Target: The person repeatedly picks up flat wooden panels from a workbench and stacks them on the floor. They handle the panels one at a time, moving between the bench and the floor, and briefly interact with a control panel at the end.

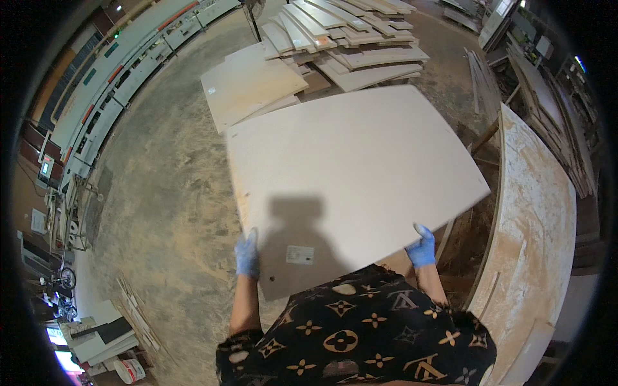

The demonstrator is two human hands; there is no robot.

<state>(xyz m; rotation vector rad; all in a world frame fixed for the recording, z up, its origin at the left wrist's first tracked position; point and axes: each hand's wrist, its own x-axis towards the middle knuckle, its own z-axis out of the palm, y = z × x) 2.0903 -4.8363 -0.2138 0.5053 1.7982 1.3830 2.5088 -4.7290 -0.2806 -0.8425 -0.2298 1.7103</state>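
A large white board lies flat across my front, held up by both hands. It has a small label and a dark round hole close to its near left corner. My left hand, in a blue and white glove, grips the left edge with the thumb on top. My right hand, gloved alike, clasps the near edge toward the right; its thumb shows above, while the fingers under the board are hidden. A shadow falls over the board's near left part.
Beyond the board, several white panels lie in a loose stack, with a wide panel at its left. A dusty worktable stands at right. Along the left runs a long machine. Offcuts and a white bucket sit lower left.
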